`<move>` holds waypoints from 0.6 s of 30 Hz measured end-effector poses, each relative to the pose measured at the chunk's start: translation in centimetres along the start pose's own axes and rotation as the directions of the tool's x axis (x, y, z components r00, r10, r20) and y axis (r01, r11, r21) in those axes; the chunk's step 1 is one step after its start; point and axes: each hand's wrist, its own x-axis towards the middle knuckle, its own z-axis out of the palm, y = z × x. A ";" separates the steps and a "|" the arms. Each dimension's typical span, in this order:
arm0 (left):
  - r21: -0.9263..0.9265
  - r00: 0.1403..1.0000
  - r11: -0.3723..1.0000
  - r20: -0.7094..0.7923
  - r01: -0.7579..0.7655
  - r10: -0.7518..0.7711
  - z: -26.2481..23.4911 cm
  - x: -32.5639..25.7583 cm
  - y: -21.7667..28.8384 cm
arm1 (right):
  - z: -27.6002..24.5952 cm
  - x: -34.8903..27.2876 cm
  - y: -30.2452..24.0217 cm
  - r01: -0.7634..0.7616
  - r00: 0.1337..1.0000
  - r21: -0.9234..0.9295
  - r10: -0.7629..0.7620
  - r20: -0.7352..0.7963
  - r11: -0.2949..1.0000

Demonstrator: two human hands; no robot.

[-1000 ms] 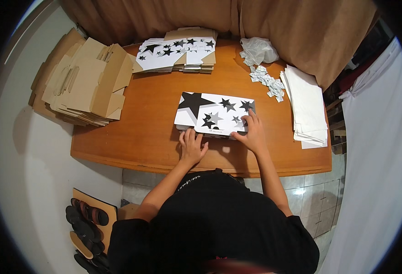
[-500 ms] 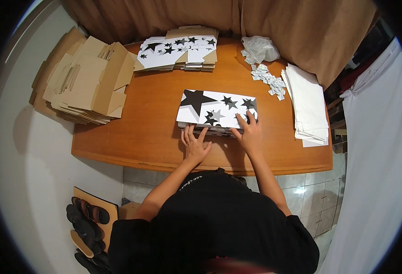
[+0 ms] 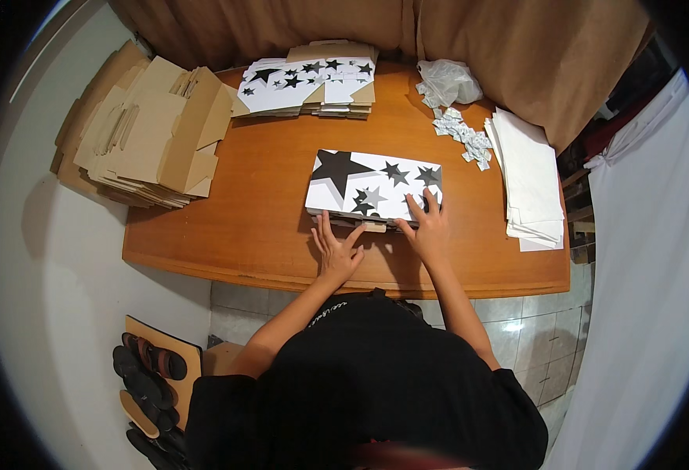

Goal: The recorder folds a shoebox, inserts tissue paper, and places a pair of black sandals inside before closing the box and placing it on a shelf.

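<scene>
Near the tabletop (image 3: 266, 196) edge, one star-printed box (image 3: 374, 185) lies flat. Left hand (image 3: 335, 252) rests open just before it; right hand (image 3: 428, 229) presses spread fingers on its near right corner, gripping nothing. Two stacks of flat boxes lie far and left.

Box (image 3: 372, 186): white, black and grey stars. Table (image 3: 266, 196): orange-brown wood. Flat cartons (image 3: 148, 133): plain tan. Paper stack (image 3: 528, 180): white. Curtain (image 3: 407, 31): brown. Sandals (image 3: 152, 364): black. Shirt (image 3: 376, 384): black.

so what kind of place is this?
Probably a small home or workshop packing station: a wooden table with flat cardboard blanks, star-printed box blanks, white sheets, and both hands on a star-printed box.
</scene>
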 end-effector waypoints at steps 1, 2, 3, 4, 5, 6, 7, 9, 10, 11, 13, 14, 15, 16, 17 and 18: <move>0.058 1.000 0.998 -0.019 -0.015 0.016 0.1 0.0 0.0 | 0.1 -0.1 0.1 0.010 1.000 -0.015 -0.010 -0.003 1.000; 0.116 0.999 0.993 -0.038 -0.029 0.034 0.1 0.0 0.0 | 0.3 -0.1 0.2 0.019 1.000 -0.029 -0.019 -0.007 0.999; 0.117 0.999 0.993 -0.039 -0.028 0.033 0.2 0.0 -0.2 | 0.6 -0.3 0.3 0.020 1.000 -0.029 -0.021 -0.006 0.999; 0.143 0.998 0.989 -0.035 -0.047 0.053 0.3 -0.1 -0.4 | 0.8 -0.4 0.3 0.022 1.000 -0.046 -0.022 0.008 0.999; 0.169 0.997 0.983 -0.031 -0.066 0.073 0.4 -0.1 -0.6 | 1.0 -0.6 0.3 0.024 0.999 -0.064 -0.022 0.022 0.998; 0.169 0.997 0.983 -0.031 -0.067 0.073 0.5 0.0 -0.8 | 1.0 -0.9 0.3 0.024 1.000 -0.064 -0.022 0.022 0.998; 0.174 0.993 0.979 -0.038 -0.105 0.113 0.4 0.2 -0.9 | 1.0 -1.3 0.2 0.019 0.999 -0.064 -0.016 0.038 0.998; 0.178 0.987 0.973 -0.043 -0.147 0.157 0.3 0.8 -1.1 | 1.1 -1.7 0.3 0.011 0.999 -0.067 -0.007 0.052 0.998; 0.165 0.985 0.972 -0.001 -0.168 0.171 0.1 1.1 -1.3 | 1.2 -1.7 0.4 0.034 0.997 -0.060 -0.030 0.064 0.998; 0.152 0.982 0.970 0.040 -0.190 0.186 0.0 1.3 -1.3 | 1.2 -1.7 0.5 0.057 0.996 -0.054 -0.052 0.076 0.997; 0.158 0.980 0.968 0.022 -0.197 0.196 -0.2 1.2 -1.1 | 0.5 -1.7 -0.2 0.010 0.991 -0.092 0.003 0.136 0.996; 0.165 0.979 0.966 0.003 -0.200 0.203 -0.3 1.2 -1.1 | 0.3 -1.6 -0.8 -0.032 0.979 -0.131 0.058 0.195 0.991; 0.167 0.980 0.966 0.001 -0.198 0.201 -0.4 1.3 -1.1 | 0.5 -1.7 -1.0 -0.029 0.979 -0.129 0.054 0.195 0.991; 0.144 0.979 0.970 -0.019 -0.197 0.202 -0.4 1.4 -0.9 | 0.7 -1.9 -1.1 -0.015 0.986 -0.065 0.025 0.163 0.998; 0.121 0.979 0.973 -0.039 -0.195 0.201 -0.4 1.4 -0.8 | 1.1 -2.1 -1.2 0.002 0.992 0.000 -0.002 0.129 1.000; 0.123 0.979 0.973 -0.041 -0.193 0.200 -0.5 1.4 -0.6 | 1.7 -2.5 -1.3 0.005 0.992 0.001 -0.005 0.129 1.000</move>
